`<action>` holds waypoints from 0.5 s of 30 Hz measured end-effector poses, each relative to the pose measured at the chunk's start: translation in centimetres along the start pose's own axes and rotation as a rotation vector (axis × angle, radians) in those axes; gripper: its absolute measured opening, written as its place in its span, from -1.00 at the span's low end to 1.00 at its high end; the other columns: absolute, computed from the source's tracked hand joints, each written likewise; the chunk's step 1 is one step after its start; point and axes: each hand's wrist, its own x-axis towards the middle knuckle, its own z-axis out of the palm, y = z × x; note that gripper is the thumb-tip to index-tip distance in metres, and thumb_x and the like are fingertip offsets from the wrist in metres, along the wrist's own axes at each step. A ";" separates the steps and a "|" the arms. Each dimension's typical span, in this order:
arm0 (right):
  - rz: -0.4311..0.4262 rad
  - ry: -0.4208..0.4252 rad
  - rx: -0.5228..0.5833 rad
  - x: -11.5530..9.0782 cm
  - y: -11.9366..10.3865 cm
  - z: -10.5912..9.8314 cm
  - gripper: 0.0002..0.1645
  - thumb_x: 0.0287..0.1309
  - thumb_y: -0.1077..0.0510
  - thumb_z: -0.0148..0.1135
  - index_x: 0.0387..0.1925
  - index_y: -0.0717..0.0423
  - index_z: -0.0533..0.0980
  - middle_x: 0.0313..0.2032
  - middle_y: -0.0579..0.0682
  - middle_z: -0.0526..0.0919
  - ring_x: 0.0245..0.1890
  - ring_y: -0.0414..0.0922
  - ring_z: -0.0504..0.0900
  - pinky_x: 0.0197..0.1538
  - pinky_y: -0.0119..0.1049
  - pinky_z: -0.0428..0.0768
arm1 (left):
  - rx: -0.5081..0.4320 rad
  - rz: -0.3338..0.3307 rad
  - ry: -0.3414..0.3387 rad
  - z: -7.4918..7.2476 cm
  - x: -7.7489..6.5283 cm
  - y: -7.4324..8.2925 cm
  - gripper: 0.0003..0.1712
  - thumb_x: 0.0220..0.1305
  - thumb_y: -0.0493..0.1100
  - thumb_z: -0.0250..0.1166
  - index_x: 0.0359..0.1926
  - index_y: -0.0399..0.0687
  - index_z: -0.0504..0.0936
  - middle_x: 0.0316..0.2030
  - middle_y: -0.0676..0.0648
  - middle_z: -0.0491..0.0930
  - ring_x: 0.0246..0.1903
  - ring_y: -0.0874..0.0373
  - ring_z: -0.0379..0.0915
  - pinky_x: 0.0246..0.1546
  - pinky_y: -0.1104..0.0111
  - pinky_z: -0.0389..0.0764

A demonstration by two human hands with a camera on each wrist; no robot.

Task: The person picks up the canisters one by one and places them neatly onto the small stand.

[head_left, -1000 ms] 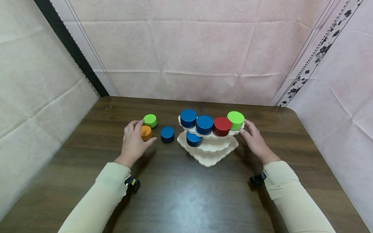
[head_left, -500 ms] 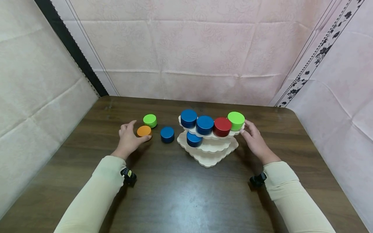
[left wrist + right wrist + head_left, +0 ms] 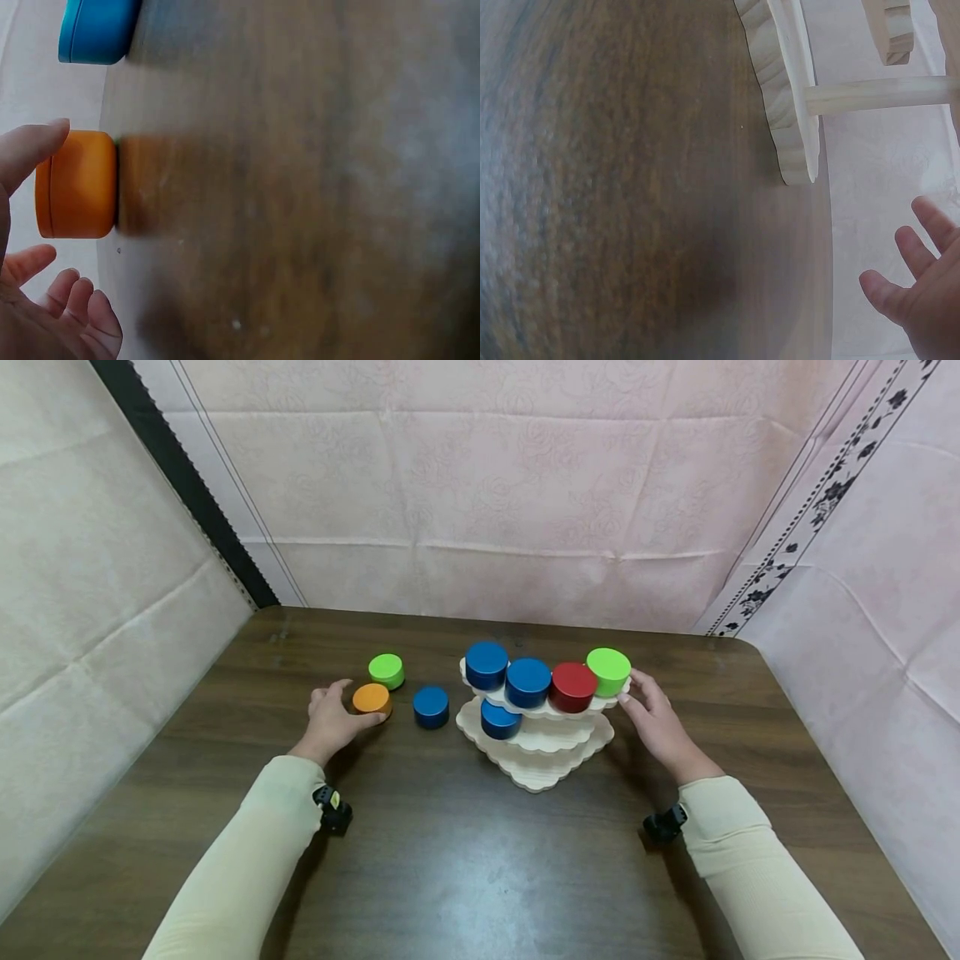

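Note:
On the table, an orange round tin [image 3: 372, 698] with a lid seam stands upright. My left hand [image 3: 330, 724] is spread around it; in the left wrist view the thumb [image 3: 34, 150] overlaps the lid while the other fingers lie apart from the tin. At the right, my right hand [image 3: 660, 727] grips the edge of the top tier of a wooden tiered stand [image 3: 536, 768], beside a green tin [image 3: 608, 671]. That tier also bears a red tin [image 3: 572, 687] and two blue tins [image 3: 527, 682]. Another blue tin [image 3: 499, 719] sits on the middle tier.
A small green tin [image 3: 386, 671] stands behind the orange one, and a blue tin [image 3: 431, 707] stands between it and the stand. The dark wooden table [image 3: 465, 860] ends at a pale cloth backdrop [image 3: 480, 485]. A wooden post [image 3: 885, 94] joins the tiers.
My left hand has drawn back to the left and spread its fingers. The orange tin sits slightly further left than a second ago. My right hand and the stand have stayed put.

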 end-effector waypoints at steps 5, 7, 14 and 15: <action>-0.006 0.006 -0.015 0.0 0.1 0.0 -0.34 0.46 0.05 -0.16 0.45 0.22 0.00 0.34 0.32 0.15 0.35 0.25 0.13 0.32 0.26 0.11 | -0.011 -0.016 -0.026 0.3 0.2 -0.4 0.04 0.13 0.05 0.41 0.44 -0.26 0.05 0.30 -0.43 -0.01 0.28 -0.33 -0.09 0.28 -0.14 0.16; -0.009 0.005 -0.017 0.1 0.1 0.0 -0.34 0.47 0.05 -0.16 0.45 0.22 0.00 0.34 0.32 0.15 0.35 0.25 0.13 0.32 0.26 0.11 | -0.014 -0.019 -0.029 0.3 0.2 -0.4 0.02 0.13 0.05 0.40 0.43 -0.26 0.07 0.30 -0.43 0.00 0.28 -0.33 -0.09 0.27 -0.14 0.16; -0.023 0.010 -0.016 0.1 0.4 0.0 -0.34 0.47 0.05 -0.16 0.45 0.22 0.01 0.32 0.33 0.17 0.33 0.25 0.15 0.31 0.26 0.11 | -0.008 -0.016 -0.022 0.3 0.0 -0.2 -0.05 0.17 0.05 0.37 0.41 -0.27 0.12 0.27 -0.43 0.03 0.26 -0.32 -0.06 0.26 -0.14 0.18; -0.024 0.011 -0.017 0.1 0.4 0.0 -0.34 0.47 0.05 -0.16 0.45 0.23 0.01 0.32 0.33 0.17 0.32 0.25 0.16 0.31 0.26 0.11 | -0.007 -0.015 -0.021 0.3 0.0 -0.2 -0.06 0.17 0.05 0.37 0.41 -0.27 0.14 0.27 -0.42 0.04 0.25 -0.31 -0.05 0.26 -0.14 0.19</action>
